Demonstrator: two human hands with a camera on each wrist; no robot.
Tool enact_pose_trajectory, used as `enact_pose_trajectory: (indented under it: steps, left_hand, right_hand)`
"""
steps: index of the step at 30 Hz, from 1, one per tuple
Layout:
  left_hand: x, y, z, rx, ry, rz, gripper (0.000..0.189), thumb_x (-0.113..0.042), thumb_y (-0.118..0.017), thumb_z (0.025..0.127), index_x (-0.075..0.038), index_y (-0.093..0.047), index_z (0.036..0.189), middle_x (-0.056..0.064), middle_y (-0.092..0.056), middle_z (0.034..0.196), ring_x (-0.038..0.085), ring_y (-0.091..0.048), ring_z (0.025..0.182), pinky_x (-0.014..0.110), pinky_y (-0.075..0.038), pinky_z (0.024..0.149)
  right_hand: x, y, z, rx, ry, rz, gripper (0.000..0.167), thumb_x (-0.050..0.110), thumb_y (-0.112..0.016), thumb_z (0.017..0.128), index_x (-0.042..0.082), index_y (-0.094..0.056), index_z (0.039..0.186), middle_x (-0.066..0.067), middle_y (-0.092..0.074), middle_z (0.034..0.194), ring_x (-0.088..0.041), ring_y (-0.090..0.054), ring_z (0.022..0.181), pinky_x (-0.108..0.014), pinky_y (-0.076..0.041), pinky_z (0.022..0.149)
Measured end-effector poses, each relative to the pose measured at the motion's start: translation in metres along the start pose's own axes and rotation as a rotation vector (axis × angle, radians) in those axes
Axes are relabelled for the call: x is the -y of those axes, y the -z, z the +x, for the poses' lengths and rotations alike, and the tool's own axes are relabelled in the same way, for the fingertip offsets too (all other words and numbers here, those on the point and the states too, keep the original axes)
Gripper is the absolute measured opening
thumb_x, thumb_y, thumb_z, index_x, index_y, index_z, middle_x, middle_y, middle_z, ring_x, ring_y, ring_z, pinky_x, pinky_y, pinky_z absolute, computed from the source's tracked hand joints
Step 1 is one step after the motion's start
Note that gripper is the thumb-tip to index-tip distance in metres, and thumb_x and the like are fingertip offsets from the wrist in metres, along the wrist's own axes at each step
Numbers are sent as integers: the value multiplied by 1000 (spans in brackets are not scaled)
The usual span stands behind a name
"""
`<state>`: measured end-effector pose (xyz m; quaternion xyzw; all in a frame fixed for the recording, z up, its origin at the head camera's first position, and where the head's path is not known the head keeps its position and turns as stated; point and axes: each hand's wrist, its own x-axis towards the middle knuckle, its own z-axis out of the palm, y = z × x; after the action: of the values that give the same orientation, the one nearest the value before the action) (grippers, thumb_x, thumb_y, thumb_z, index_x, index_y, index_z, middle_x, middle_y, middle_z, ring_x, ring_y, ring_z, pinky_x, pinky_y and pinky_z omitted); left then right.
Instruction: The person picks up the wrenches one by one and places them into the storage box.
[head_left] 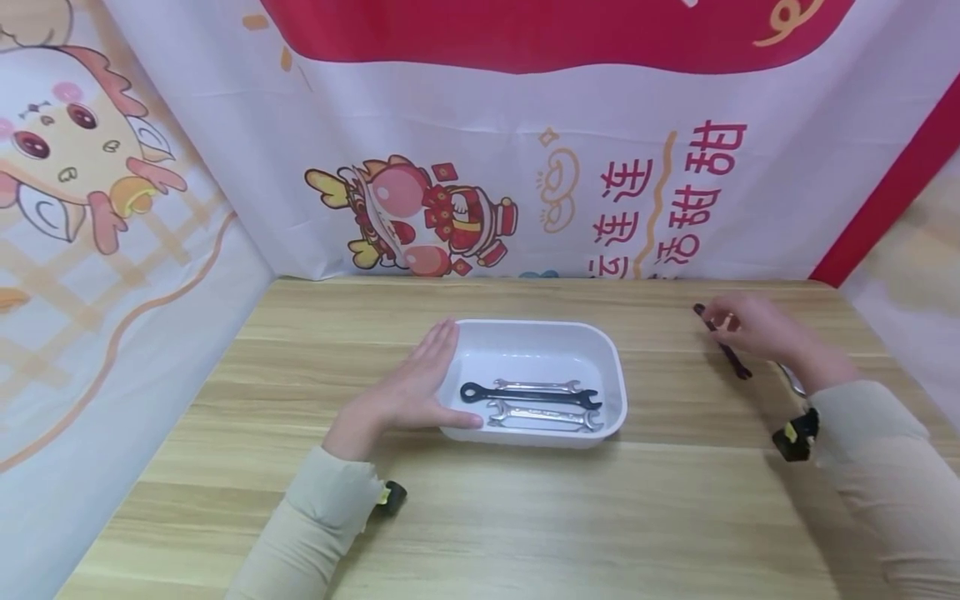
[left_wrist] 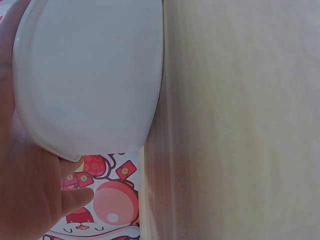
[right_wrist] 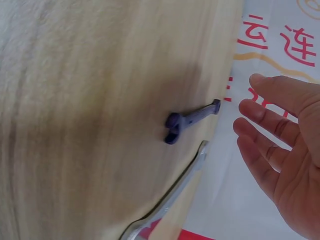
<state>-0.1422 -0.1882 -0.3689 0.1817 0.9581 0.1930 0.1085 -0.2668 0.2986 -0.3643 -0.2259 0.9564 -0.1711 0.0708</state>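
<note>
My left hand (head_left: 416, 392) rests against the left end of a white plastic box (head_left: 613, 367), fingers straight along its end and thumb over the front rim. Inside lie a black combination wrench (head_left: 525, 397) and several silver wrenches (head_left: 543, 414). In the left wrist view the box wall (left_wrist: 90, 85) fills much of the picture beside the palm. On the right, my right hand (head_left: 757, 329) hovers over a dark wrench (head_left: 733, 358), fingers loosely bent and apart with nothing between them. A silver wrench (right_wrist: 170, 197) lies beside the dark one, partly behind the right wrist in the head view.
The wooden table (head_left: 525, 525) meets a white printed cloth (head_left: 465, 108) hanging along its back edge. Another printed cloth (head_left: 112, 275) hangs at the left side. Both wrists wear small black devices.
</note>
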Motion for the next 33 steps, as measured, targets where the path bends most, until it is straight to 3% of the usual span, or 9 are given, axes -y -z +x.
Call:
enact_pose_trajectory:
  steps: [8, 16, 24, 33]
  left_hand:
    - [0, 1, 0, 6, 0, 11, 135, -78, -70, 69, -12, 6, 160, -3, 15, 167, 18, 10, 156, 45, -10, 126]
    - [-2, 3, -1, 13, 2, 5, 136, -79, -69, 68, -12, 6, 160, 2, 11, 169, 18, 10, 156, 46, -11, 126]
    - [-1, 1, 0, 7, 5, 6, 136, -79, -70, 68, -13, 5, 160, 3, 10, 169, 18, 10, 156, 48, -12, 125]
    - [-1, 1, 0, 8, 7, -1, 137, -81, -69, 67, -13, 5, 160, 3, 10, 169, 18, 10, 156, 48, -12, 126]
  right_hand:
    - [-10, -7, 0, 49, -64, 84, 28, 5, -68, 91, -5, -63, 116, -24, -66, 109, -30, -61, 92, -44, -57, 73]
    - [-20, -16, -1, 39, -15, 75, 22, -2, -69, 88, -3, -67, 109, -25, -64, 110, -33, -61, 94, -53, -55, 82]
    - [-22, -18, -1, 61, -7, 45, 22, -6, -69, 85, -1, -70, 106, -18, -59, 101, -28, -55, 87, -38, -51, 72]
    - [-17, -18, -2, 98, -34, 45, 34, -11, -63, 86, 0, -62, 118, -27, -59, 112, -37, -59, 97, -57, -53, 84]
